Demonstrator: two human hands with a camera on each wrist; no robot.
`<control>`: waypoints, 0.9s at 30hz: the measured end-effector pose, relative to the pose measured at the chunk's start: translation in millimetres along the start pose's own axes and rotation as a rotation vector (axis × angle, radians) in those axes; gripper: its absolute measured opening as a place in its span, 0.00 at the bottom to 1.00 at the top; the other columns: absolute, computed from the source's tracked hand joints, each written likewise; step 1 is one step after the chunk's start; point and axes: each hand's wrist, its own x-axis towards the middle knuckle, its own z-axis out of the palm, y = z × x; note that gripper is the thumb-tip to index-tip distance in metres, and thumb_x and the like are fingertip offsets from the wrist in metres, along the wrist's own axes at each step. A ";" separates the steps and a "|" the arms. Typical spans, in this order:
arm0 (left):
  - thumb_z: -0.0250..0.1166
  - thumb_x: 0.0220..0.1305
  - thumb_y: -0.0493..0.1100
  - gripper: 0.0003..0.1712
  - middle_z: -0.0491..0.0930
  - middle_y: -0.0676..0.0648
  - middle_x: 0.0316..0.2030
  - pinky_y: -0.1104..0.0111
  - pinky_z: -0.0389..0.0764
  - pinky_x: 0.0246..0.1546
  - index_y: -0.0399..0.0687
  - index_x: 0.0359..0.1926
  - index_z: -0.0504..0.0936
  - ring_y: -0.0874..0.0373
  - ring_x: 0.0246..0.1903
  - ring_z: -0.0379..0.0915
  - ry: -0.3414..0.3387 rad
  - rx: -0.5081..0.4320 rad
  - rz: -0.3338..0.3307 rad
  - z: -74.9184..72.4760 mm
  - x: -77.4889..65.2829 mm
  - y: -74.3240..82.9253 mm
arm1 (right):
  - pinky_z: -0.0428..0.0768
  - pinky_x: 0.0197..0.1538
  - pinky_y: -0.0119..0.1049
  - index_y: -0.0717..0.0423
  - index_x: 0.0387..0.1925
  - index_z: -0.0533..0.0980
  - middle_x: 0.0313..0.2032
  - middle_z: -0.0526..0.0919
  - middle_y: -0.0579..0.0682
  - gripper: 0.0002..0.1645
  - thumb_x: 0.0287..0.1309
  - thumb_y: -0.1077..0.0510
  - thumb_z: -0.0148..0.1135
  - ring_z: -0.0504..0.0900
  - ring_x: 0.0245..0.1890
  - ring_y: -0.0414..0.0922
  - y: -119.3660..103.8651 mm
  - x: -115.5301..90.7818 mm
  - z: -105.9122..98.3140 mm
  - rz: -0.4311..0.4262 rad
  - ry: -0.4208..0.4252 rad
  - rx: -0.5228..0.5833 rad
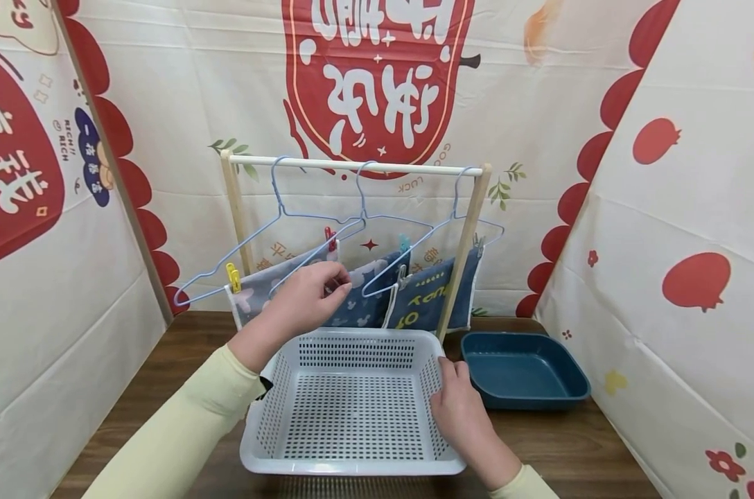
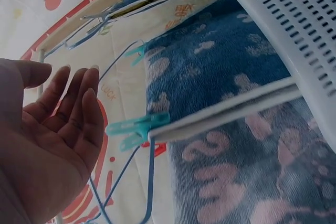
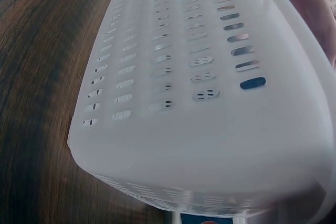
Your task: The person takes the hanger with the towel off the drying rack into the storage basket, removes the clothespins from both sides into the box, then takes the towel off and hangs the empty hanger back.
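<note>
My left hand (image 1: 308, 294) is raised over the far left of the white plastic basket (image 1: 352, 467), fingers loosely bent and nothing in them. In the left wrist view its fingertips are close to a teal clothes peg (image 2: 137, 128). My right hand (image 1: 464, 409) grips the basket's right rim. Behind the basket three blue wire hangers carry cloths: a grey-blue one (image 1: 290, 270) with yellow and red pegs, a navy one (image 1: 364, 308) partly behind my left hand, and a blue one (image 1: 423, 294) with yellow letters and grey pegs.
The hangers hang from a white rail (image 1: 408, 167) on a wooden stand. To the right of the basket a dark teal tray (image 1: 527, 400) rests on the brown wooden table (image 1: 576, 443). Printed fabric walls (image 1: 664, 208) close in the back and both sides.
</note>
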 end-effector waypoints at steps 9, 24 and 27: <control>0.63 0.84 0.47 0.10 0.86 0.52 0.46 0.58 0.87 0.47 0.49 0.56 0.84 0.58 0.46 0.84 -0.079 -0.038 -0.049 14.7 25.9 8.7 | 0.92 0.42 0.51 0.67 0.79 0.62 0.63 0.71 0.67 0.41 0.71 0.66 0.67 0.86 0.43 0.55 0.5 1.7 1.5 0.032 -0.014 0.007; 0.63 0.85 0.51 0.18 0.86 0.51 0.53 0.56 0.86 0.57 0.48 0.65 0.83 0.56 0.53 0.83 -0.048 -0.073 -0.131 36.8 42.4 22.2 | 0.92 0.38 0.49 0.67 0.79 0.62 0.62 0.72 0.67 0.40 0.71 0.66 0.66 0.86 0.42 0.54 0.0 0.7 1.1 0.032 -0.012 0.003; 0.61 0.86 0.51 0.18 0.86 0.50 0.53 0.55 0.86 0.56 0.48 0.66 0.83 0.56 0.52 0.83 -0.054 -0.082 -0.150 42.0 45.2 21.1 | 0.92 0.38 0.48 0.67 0.79 0.62 0.62 0.71 0.67 0.40 0.71 0.66 0.65 0.86 0.42 0.54 0.0 0.7 1.1 0.038 -0.017 0.008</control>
